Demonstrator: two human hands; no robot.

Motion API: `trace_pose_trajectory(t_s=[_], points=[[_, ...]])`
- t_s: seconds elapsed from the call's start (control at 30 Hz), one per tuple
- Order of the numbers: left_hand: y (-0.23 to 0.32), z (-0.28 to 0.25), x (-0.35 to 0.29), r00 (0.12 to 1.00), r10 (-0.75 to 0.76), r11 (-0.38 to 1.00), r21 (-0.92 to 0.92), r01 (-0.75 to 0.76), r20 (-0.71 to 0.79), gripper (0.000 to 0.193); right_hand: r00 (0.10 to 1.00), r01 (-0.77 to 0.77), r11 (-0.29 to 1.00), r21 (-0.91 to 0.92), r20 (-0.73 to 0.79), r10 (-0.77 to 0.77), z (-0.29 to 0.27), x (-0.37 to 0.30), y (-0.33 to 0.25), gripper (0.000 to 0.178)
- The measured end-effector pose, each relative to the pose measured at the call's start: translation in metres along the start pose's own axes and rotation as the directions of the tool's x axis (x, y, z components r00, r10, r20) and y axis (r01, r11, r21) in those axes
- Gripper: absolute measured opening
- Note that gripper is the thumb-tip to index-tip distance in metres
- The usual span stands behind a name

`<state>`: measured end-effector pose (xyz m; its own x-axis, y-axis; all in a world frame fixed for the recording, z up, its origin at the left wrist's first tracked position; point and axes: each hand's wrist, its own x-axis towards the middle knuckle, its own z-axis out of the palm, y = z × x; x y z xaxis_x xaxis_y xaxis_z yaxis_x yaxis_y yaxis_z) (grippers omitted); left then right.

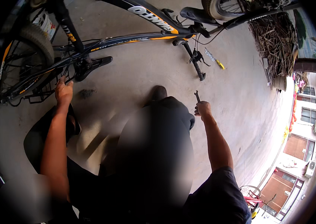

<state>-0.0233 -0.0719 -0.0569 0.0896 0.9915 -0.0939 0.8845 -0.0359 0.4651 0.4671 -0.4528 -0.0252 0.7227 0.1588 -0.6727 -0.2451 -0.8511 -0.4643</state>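
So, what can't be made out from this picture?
All in the head view:
- Whether the left hand touches the bicycle: its fingertips are too small against dark parts.
- The wrench's far end: hidden inside the right hand.
- The upper-right wheel: cut off by the top edge.
- The white bucket: partly covered by bicycle parts.
- The person's legs: partly lost in a blurred patch.

The grey floor [135, 74] bears a bicycle [152, 18] and yellow-handled tool [220, 65].
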Motion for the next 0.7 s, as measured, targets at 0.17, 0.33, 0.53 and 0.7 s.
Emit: trace_pose_trajectory(t_s=[0.17, 0.33, 0.53, 0.7], points=[[-0.023, 0.022, 0.025, 0.986, -0.167, 0.974, 0.152, 0.166, -0.008, 0.058, 0.989, -0.034, 0.997, 0.072, -0.143, 0.044, -0.029, 0.065, 0.034, 0.022], [-0.008, 0.029, 0.050, 0.986, -0.136, 0.939, 0.304, 0.161, -0.099, 0.064, 0.907, 0.140, 0.945, -0.296, -0.345, -0.243, -0.069, 0.158, 0.035, 0.028], [-0.011, 0.031, 0.052, 0.971, -0.161, 0.944, 0.258, 0.204, -0.178, 0.061, 0.792, 0.269, 0.826, -0.495, -0.374, -0.482, -0.073, 0.229, -0.033, 0.036], [-0.005, 0.027, 0.041, 0.983, -0.043, 0.952, 0.292, 0.094, -0.178, 0.061, 0.801, 0.292, 0.872, -0.393, -0.398, -0.448, -0.076, 0.306, -0.058, 0.038]])
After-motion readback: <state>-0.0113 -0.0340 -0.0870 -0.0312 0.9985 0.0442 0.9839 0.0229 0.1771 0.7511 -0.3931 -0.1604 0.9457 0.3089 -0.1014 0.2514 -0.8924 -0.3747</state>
